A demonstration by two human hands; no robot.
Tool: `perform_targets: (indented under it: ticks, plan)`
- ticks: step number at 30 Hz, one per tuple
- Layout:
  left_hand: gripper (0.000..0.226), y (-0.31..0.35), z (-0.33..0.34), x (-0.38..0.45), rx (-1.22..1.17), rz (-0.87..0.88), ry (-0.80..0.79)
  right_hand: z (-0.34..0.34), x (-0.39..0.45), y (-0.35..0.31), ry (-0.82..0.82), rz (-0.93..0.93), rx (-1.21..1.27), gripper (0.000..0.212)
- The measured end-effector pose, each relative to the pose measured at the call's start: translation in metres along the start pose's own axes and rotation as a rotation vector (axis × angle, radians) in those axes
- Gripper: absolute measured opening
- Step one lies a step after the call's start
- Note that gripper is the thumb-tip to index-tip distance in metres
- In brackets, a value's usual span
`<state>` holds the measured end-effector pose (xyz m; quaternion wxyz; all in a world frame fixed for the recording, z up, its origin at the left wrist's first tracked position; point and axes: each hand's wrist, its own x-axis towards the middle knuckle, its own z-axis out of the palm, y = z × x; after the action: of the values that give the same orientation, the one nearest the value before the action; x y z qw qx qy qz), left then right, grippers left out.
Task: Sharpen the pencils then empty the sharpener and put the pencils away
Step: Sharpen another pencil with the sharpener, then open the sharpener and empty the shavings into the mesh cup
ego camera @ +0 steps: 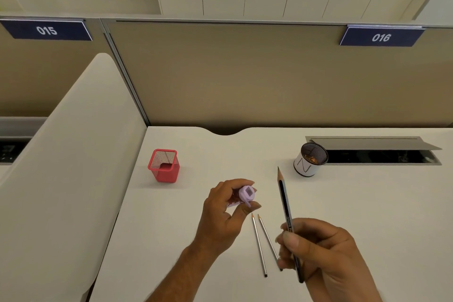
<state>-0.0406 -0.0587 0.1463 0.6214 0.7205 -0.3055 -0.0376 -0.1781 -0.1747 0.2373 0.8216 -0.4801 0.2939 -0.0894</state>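
Note:
My left hand (221, 213) grips a small lilac sharpener (246, 195) above the white desk (196, 240), its hole facing right. My right hand (321, 255) holds a dark pencil (284, 198) by its lower end, the sharp tip pointing up and away, apart from the sharpener. Two grey pencils (258, 243) lie side by side on the desk between my hands, tips pointing away. A red mesh holder (163, 167) stands at the left. At the right stands a white-wrapped mesh cup (309, 160) with shavings inside.
An open cable hatch (382, 154) with a raised grey flap is set into the desk at the back right. A tan partition (245, 76) closes the back, and a white divider (73, 154) runs along the left side.

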Motion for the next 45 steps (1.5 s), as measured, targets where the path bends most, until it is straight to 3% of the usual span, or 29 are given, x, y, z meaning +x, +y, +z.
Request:
perform_targets:
  ticks: [8, 12, 17, 20, 28, 32, 36, 45]
  plan:
    - [0.029, -0.004, -0.001, -0.004, 0.000, -0.040, -0.003, 0.003, -0.005, -0.005, -0.046, 0.055, 0.003, 0.076]
    - [0.029, -0.005, -0.002, -0.004, -0.001, -0.049, -0.003, 0.003, -0.002, -0.001, -0.051, 0.077, 0.013, 0.037]
    - [0.029, -0.011, -0.004, -0.004, 0.011, -0.085, -0.003, -0.005, 0.013, 0.016, 0.022, 0.090, -0.025, 0.027]
    - [0.029, -0.017, -0.004, -0.004, 0.020, -0.127, -0.010, -0.013, 0.031, 0.036, 0.133, 0.086, -0.160, 0.031]
    - [0.025, -0.050, -0.007, -0.015, 0.058, -0.227, -0.022, -0.042, 0.082, 0.111, 0.317, 0.147, -0.555, 0.005]
    - [0.030, -0.065, -0.005, -0.024, 0.053, -0.267, -0.026, -0.047, 0.110, 0.146, 0.290, 0.096, -0.956, 0.010]
    - [0.030, -0.078, -0.003, -0.032, 0.054, -0.312, -0.048, -0.047, 0.131, 0.171, 0.276, 0.137, -1.203, 0.017]
    - [0.041, -0.084, -0.003, -0.040, 0.097, -0.374, -0.057, -0.047, 0.142, 0.193, 0.248, 0.181, -1.377, 0.017]
